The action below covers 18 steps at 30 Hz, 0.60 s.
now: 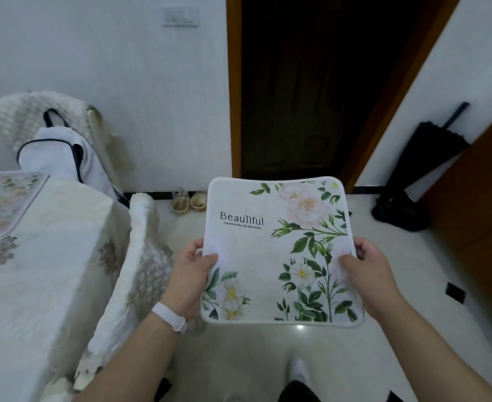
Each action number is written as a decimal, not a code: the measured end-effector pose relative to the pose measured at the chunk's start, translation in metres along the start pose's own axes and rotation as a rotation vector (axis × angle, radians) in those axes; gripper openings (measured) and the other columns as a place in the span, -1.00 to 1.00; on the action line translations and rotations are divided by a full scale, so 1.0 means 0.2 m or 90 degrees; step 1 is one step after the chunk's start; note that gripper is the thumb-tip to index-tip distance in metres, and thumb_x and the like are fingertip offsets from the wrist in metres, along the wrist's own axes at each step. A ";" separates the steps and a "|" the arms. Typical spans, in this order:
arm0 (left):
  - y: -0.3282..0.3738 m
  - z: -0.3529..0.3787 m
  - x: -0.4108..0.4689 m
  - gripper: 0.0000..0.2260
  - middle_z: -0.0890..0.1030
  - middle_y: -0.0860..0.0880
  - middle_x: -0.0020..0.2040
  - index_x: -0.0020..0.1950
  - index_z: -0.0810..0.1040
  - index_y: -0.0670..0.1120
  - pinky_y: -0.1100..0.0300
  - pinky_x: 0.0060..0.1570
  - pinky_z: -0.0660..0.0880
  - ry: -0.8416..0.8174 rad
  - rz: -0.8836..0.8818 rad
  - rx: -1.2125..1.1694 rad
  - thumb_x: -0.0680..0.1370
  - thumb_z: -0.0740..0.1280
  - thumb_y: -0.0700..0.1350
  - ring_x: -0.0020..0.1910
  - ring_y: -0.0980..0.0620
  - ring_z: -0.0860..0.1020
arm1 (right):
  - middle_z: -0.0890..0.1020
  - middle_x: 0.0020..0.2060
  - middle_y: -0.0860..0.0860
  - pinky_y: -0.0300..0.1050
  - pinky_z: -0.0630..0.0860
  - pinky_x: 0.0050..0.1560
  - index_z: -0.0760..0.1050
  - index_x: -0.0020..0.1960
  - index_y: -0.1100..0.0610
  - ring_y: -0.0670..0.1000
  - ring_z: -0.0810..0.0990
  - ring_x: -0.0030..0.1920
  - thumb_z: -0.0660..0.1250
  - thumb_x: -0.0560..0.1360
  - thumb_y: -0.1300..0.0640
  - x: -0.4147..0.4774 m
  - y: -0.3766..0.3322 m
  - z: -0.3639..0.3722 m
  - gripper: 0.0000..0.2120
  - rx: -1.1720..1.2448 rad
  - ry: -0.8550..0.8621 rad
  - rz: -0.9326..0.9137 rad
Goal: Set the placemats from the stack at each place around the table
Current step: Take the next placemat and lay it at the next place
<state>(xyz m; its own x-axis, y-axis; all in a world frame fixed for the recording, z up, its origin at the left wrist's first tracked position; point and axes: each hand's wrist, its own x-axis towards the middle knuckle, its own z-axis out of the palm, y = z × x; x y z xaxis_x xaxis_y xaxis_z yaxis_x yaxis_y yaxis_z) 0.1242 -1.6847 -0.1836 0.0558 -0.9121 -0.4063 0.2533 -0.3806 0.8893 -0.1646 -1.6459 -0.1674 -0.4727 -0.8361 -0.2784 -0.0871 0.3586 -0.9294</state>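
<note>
Over the floor, right of the table (50, 256), the floral placemat (279, 250) is held flat in mid-air, clear of the tabletop. Left hand (191, 274) pinches its left edge, thumb on top, fingers curled under. Right hand (369, 274) grips the right edge likewise. Second placemat (3, 201) lies flat near the table's far edge. Covered chair (140, 256) stands at the table's right edge.

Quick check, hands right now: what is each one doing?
Left hand: grips the left edge of the floral placemat, thumb on top.
Right hand: grips the placemat's right edge, thumb on top.
</note>
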 end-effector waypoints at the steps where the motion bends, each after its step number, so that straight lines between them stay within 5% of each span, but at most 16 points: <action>1: 0.00 0.01 0.04 -0.79 0.66 -0.29 0.00 0.12 0.48 -0.19 -0.25 0.01 0.55 0.017 -0.002 -0.006 0.54 0.24 -0.39 -0.08 -0.32 0.62 | 0.72 -0.15 0.02 0.24 0.66 -0.15 0.55 0.01 0.03 0.14 0.71 -0.17 0.24 0.48 0.35 0.07 -0.01 0.03 -0.73 -0.009 -0.015 -0.001; 6: 0.07 0.04 0.25 -0.83 0.69 -0.18 -0.10 0.07 0.49 -0.19 0.04 -0.29 0.61 0.110 0.011 -0.018 0.54 0.24 -0.39 -0.21 -0.15 0.67 | 0.70 -0.11 0.01 0.04 0.65 -0.22 0.54 0.01 0.01 0.10 0.70 -0.16 0.26 0.51 0.33 0.50 -0.07 0.23 -0.76 -0.006 -0.115 0.009; 11: 0.25 0.11 0.45 -0.82 0.66 -0.24 0.02 0.04 0.51 -0.18 -0.15 0.04 0.55 0.249 0.061 -0.011 0.53 0.26 -0.40 -0.05 -0.23 0.62 | 0.69 -0.08 0.05 -0.03 0.59 -0.24 0.53 0.02 0.07 0.10 0.68 -0.15 0.23 0.52 0.37 0.91 -0.26 0.49 -0.76 -0.007 -0.258 0.003; 18: 0.43 0.14 0.50 -0.79 0.67 -0.24 0.02 0.13 0.49 -0.19 -0.17 0.04 0.55 0.394 0.114 -0.032 0.54 0.26 -0.39 -0.01 -0.27 0.63 | 0.68 -0.06 0.03 -0.07 0.57 -0.27 0.51 0.07 0.10 0.09 0.69 -0.11 0.22 0.54 0.40 1.27 -0.55 0.81 -0.75 -0.021 -0.453 -0.026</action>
<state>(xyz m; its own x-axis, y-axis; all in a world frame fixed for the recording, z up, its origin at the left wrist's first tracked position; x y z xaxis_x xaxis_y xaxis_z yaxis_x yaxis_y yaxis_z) 0.1244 -1.8123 -0.1427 0.6437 -0.6986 -0.3124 0.2334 -0.2096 0.9495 -0.1332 -1.9646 -0.1745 0.2169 -0.9133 -0.3447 -0.1247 0.3243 -0.9377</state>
